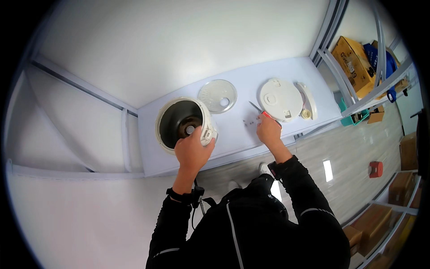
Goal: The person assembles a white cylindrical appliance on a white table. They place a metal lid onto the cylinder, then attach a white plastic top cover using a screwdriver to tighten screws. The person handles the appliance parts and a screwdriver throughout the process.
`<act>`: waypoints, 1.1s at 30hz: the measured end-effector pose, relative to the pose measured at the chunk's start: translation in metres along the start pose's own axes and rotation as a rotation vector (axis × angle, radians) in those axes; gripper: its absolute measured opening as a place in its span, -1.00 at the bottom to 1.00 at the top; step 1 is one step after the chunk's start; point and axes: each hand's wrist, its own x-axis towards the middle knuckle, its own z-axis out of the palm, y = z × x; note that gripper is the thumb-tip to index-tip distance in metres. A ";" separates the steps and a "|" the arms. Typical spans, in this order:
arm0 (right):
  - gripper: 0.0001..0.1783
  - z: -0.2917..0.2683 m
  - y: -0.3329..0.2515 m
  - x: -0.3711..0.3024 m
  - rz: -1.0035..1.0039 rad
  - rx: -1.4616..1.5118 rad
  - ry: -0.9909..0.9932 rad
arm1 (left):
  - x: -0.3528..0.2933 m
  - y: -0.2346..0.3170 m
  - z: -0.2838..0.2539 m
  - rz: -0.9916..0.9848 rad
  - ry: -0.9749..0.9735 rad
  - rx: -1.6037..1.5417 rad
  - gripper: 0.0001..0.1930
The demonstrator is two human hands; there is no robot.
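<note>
A white rice cooker body (168, 112) with a dark, empty inner cavity stands on the white table (251, 80). My left hand (192, 150) grips its near rim beside the white latch block. My right hand (268, 129) holds a red-handled screwdriver (261, 111), its metal tip pointing away over the table. A few tiny dark screws (249, 121) lie just left of that hand. Beyond it rests the white cooker lid (281, 99), and a round translucent inner plate (217, 96) lies behind the body.
A white curved lid part (308, 101) lies right of the lid. Cardboard boxes (354, 60) and a blue bag (380, 58) sit behind a metal frame at the right. A red object (376, 169) stands on the grey floor, with more boxes (403, 188) lower right.
</note>
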 end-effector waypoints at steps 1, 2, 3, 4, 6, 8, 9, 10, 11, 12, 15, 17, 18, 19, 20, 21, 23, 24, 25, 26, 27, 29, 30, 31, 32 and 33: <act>-0.70 0.005 0.001 0.003 -0.005 0.016 0.007 | 0.000 0.000 0.000 0.011 0.012 0.003 -0.57; -0.71 0.008 0.001 0.004 -0.007 0.034 0.014 | 0.000 0.000 0.000 0.021 0.031 -0.007 -0.57; -0.71 0.011 0.002 0.007 -0.009 0.053 0.021 | -0.001 0.000 0.000 0.032 0.050 -0.018 -0.56; -0.70 0.014 0.002 0.010 -0.013 0.036 0.012 | -0.001 0.000 0.000 0.044 0.069 -0.028 -0.56; -0.67 0.014 0.000 0.016 -0.018 -0.005 -0.006 | -0.001 0.000 0.000 0.040 0.079 -0.021 -0.53; -0.70 0.016 -0.003 0.018 -0.026 0.002 0.012 | -0.001 0.001 0.000 0.036 0.090 -0.018 -0.51; -0.72 0.018 -0.004 0.019 -0.030 0.006 0.021 | -0.001 0.001 0.000 0.033 0.097 -0.017 -0.51; -0.75 0.019 -0.002 0.021 -0.035 -0.001 0.018 | -0.002 0.002 0.000 0.030 0.103 -0.016 -0.51; -0.77 0.021 -0.001 0.024 -0.041 -0.006 0.017 | -0.002 0.002 0.000 0.033 0.106 -0.013 -0.50; -0.80 0.023 0.000 0.027 -0.046 -0.011 0.016 | -0.001 0.003 -0.001 0.035 0.108 -0.010 -0.49; -0.87 0.028 0.003 0.030 -0.032 -0.014 0.013 | -0.001 0.007 -0.005 0.024 0.092 -0.021 -0.44; -0.89 0.032 0.003 0.031 -0.038 -0.035 0.028 | -0.002 0.009 -0.007 0.012 0.100 -0.044 -0.40; -0.90 0.033 0.004 0.032 -0.040 -0.047 0.037 | -0.002 0.010 -0.008 0.007 0.116 -0.061 -0.39; -0.90 0.034 0.006 0.031 -0.026 -0.051 0.015 | -0.003 0.011 -0.009 0.004 0.133 -0.078 -0.38; -0.90 0.032 0.002 0.028 -0.014 -0.053 -0.008 | -0.004 0.010 -0.010 0.043 0.192 -0.093 -0.39; -0.90 0.029 -0.002 0.025 -0.001 -0.056 -0.030 | -0.006 0.008 -0.012 0.084 0.250 -0.107 -0.39; -0.87 0.020 -0.005 0.015 -0.044 0.010 -0.037 | -0.005 0.012 -0.018 0.146 0.330 -0.125 -0.41; -0.85 0.014 -0.008 0.009 -0.064 0.042 -0.040 | -0.003 0.017 -0.025 0.167 0.350 -0.128 -0.43; -0.86 0.009 -0.010 0.005 -0.128 0.148 -0.036 | -0.002 0.022 -0.031 0.188 0.371 -0.131 -0.45; -0.87 0.004 -0.012 -0.002 -0.190 0.252 -0.033 | -0.003 0.027 -0.034 0.200 0.327 -0.186 -0.48; -0.87 -0.003 -0.017 -0.008 -0.256 0.356 -0.028 | -0.004 0.031 -0.036 0.212 0.285 -0.240 -0.50; -0.87 -0.027 -0.035 -0.028 -0.279 0.621 -0.115 | -0.005 0.037 -0.034 0.245 0.239 -0.336 -0.56; -0.86 -0.040 -0.044 -0.037 -0.290 0.754 -0.152 | -0.005 0.041 -0.030 0.272 0.233 -0.378 -0.60; -0.91 -0.046 -0.049 -0.043 -0.237 0.950 -0.268 | -0.005 0.046 -0.027 0.298 0.228 -0.420 -0.64; -0.91 -0.057 -0.054 -0.050 -0.214 1.077 -0.347 | -0.004 0.051 -0.023 0.310 0.218 -0.450 -0.67; -0.91 -0.070 -0.061 -0.058 -0.192 1.206 -0.436 | -0.005 0.054 -0.020 0.316 0.207 -0.475 -0.69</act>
